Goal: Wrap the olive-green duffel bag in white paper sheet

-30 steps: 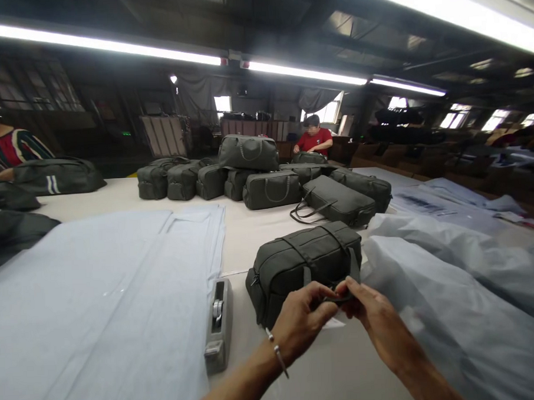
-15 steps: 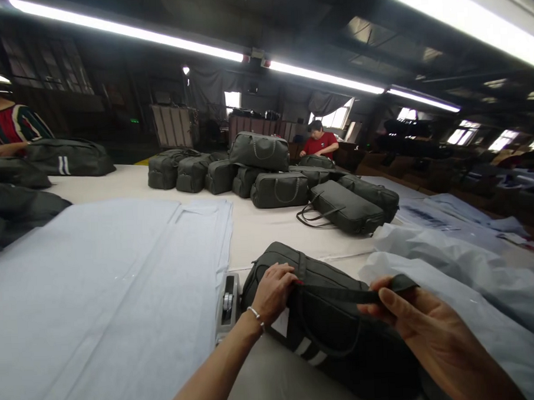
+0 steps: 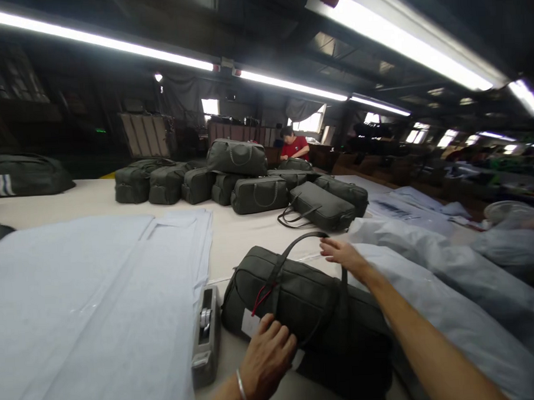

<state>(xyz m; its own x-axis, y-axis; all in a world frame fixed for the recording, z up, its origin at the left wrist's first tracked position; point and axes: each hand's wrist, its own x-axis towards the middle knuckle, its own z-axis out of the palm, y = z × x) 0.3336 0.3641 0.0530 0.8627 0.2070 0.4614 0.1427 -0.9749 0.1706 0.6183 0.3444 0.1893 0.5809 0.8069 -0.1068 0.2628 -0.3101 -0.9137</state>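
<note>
Long fluorescent tubes are seen under a dark ceiling, above a wide pale table [image 3: 250, 230]. Between the hands, a soft, oblong duffel bag [image 3: 298, 299] of matte grey-green woven fabric is laid on its side. Its near face is pressed by the left hand [image 3: 268, 365], fingers curled against the cloth beside a white label [image 3: 250, 323]. The right hand [image 3: 342, 253] is stretched out beyond the bag with fingers extended, and one arched webbing handle [image 3: 295, 246] is touched at its top; whether it is pinched cannot be told. Just left of the left hand a blocky grey tape dispenser [image 3: 204, 338] is set. Smooth pale-blue sheets [image 3: 98, 301] are spread further left; crinkled translucent covers [image 3: 452, 298] are heaped right of the right hand. Beyond both hands, similar bags [image 3: 248, 183] are stacked.
</note>
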